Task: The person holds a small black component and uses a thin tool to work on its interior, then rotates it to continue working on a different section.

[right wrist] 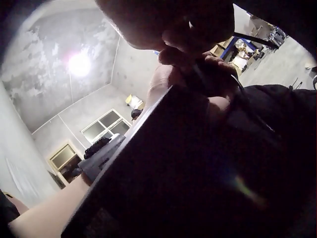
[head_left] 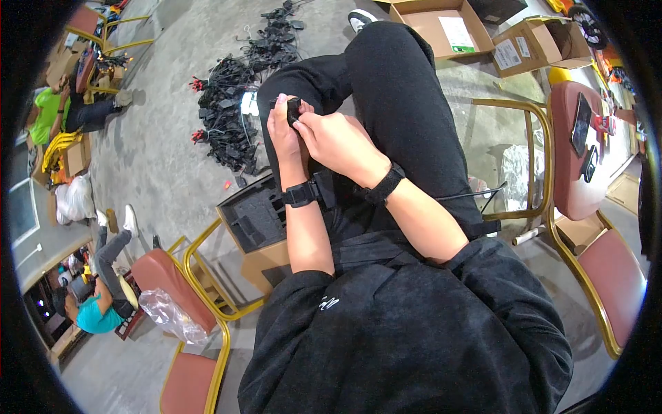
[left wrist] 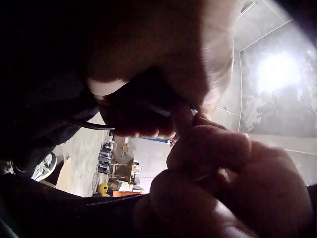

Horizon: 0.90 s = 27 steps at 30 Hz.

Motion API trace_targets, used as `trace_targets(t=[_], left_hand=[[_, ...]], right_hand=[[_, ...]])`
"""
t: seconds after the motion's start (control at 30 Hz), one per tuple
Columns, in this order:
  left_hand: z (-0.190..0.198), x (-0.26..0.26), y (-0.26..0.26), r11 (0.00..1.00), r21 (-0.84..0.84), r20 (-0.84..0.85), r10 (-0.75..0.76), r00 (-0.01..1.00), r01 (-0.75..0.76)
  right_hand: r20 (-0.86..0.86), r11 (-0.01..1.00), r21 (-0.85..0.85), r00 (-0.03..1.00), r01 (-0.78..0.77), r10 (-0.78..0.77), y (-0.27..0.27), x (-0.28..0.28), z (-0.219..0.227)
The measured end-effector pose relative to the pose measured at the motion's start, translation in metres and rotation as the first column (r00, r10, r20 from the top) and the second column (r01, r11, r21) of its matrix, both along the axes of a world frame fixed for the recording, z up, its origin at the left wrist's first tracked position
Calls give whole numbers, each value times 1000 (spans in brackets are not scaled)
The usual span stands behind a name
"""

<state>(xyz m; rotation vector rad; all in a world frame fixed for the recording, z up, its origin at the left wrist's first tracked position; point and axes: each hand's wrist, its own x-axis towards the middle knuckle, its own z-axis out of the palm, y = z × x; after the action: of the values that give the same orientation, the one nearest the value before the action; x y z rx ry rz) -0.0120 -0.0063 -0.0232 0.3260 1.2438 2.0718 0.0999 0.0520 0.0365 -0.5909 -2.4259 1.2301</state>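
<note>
As left fingers point(head_left: 279, 117) grip a black piece point(head_left: 294, 109), right fingers point(head_left: 309, 124) pinching it

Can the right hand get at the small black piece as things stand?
Likely yes: the right hand is up against the small black piece the left hand holds, with nothing seen between.

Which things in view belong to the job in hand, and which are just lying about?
Job: small black piece, held between left hand and right hand; probably the pile of black cabled pieces.

Lying about, apparently: clear plastic bag, cardboard boxes.
</note>
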Motion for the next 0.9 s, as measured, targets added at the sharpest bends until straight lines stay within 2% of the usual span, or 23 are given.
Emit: trace_targets(t=[0.1,0.17,0.3,0.4,0.47,0.53,0.67,0.77,0.83,0.9], left_hand=[[1,1,1,1000,-13,5,13,1000,-12],[-1,-2,1,998,55,50,-15,999,12],[-4,-2,1,998,60,62,-29,998,25],[0,1,1,999,44,-15,-15,1000,15],[5,4,0,996,-76,-75,40,996,-46],[6,4,0,996,-73,-62,44,997,-48],[5,4,0,997,-55,-44,49,998,-51],[3,3,0,998,11,19,64,998,-65],[1,3,2,997,-22,26,71,997,-70],[0,4,2,996,-54,32,77,996,-75]], right_hand=[[25,1000,-18,1000,7,-6,0,-1,0],[34,999,-32,999,2,-1,0,-1,-1],[-21,1000,19,1000,-11,12,0,-1,-1],[-46,997,73,999,20,-16,1,-1,-1],[-63,993,114,997,41,-34,3,-1,-2],[-121,983,178,992,53,-31,4,-1,-3],[-121,989,147,993,32,-14,4,-2,-3],[-110,987,160,994,17,0,3,-1,-2],[7,998,59,1000,11,-11,1,0,0],[68,999,36,998,-17,15,2,0,4]])
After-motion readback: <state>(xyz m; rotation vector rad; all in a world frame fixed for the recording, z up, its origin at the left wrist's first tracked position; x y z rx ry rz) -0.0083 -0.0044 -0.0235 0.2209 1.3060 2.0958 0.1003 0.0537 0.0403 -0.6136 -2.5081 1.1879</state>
